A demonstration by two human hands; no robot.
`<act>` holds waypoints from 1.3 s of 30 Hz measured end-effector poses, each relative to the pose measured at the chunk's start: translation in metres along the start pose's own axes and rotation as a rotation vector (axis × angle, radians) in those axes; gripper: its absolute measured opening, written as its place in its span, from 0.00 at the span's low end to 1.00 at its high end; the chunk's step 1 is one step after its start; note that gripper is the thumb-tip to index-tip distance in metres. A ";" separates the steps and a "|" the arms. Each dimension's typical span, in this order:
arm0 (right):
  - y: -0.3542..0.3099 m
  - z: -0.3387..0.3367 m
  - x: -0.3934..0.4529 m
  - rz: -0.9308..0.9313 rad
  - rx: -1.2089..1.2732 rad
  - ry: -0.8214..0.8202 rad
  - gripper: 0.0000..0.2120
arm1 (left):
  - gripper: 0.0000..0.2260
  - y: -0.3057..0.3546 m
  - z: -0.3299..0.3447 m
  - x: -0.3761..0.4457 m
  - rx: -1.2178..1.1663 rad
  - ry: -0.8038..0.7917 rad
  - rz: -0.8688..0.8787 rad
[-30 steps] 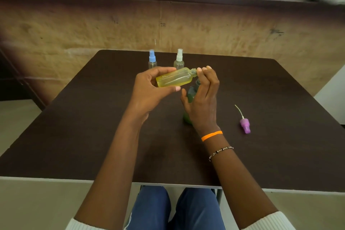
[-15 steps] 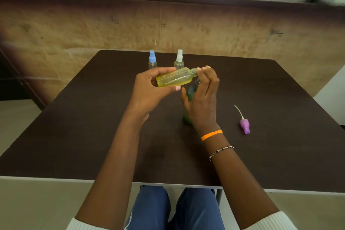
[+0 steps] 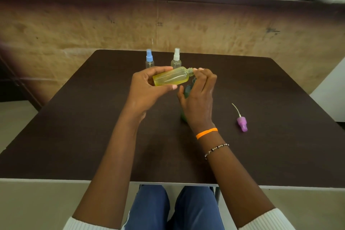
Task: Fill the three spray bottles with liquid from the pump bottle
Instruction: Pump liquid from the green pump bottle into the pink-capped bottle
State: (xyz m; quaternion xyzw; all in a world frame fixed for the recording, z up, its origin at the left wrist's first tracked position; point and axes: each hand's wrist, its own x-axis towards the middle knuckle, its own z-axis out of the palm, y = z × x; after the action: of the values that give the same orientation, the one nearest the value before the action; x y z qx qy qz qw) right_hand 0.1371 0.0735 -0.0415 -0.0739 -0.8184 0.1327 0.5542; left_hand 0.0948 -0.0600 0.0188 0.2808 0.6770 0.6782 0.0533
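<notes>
My left hand point(image 3: 147, 89) holds an uncapped clear spray bottle point(image 3: 171, 78) full of yellow liquid, tipped almost level with its open neck pointing right. My right hand point(image 3: 199, 99) is wrapped over the top of the dark green pump bottle point(image 3: 187, 89), fingertips at its head right beside the spray bottle's neck. Most of the pump bottle is hidden behind that hand. The purple spray cap point(image 3: 242, 123) with its dip tube lies on the table to the right. Two capped spray bottles stand at the back: one blue-topped point(image 3: 149, 59), one white-topped point(image 3: 176, 59).
Everything sits on a dark brown table point(image 3: 93, 136) whose near edge runs just above my knees. A worn brown wall panel rises behind the far edge. A white surface shows at the right border.
</notes>
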 end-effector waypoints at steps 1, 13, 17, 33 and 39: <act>-0.003 0.000 0.000 0.012 -0.008 0.001 0.33 | 0.20 0.000 -0.001 0.001 -0.005 0.001 0.002; 0.008 -0.002 0.001 -0.089 0.035 -0.002 0.33 | 0.19 -0.002 -0.003 0.002 -0.020 -0.014 -0.010; 0.007 0.001 0.005 -0.024 0.066 0.034 0.28 | 0.20 -0.002 0.000 0.002 0.001 -0.016 -0.001; 0.005 0.002 0.005 0.015 0.087 0.040 0.30 | 0.20 -0.001 0.000 0.000 0.015 -0.018 -0.002; 0.006 0.000 -0.001 0.001 0.079 0.000 0.33 | 0.20 0.000 0.000 -0.001 0.009 -0.011 0.000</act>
State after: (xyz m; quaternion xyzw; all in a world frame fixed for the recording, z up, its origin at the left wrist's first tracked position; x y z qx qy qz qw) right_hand 0.1374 0.0794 -0.0446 -0.0523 -0.8124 0.1653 0.5568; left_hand 0.0959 -0.0602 0.0186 0.2847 0.6798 0.6736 0.0559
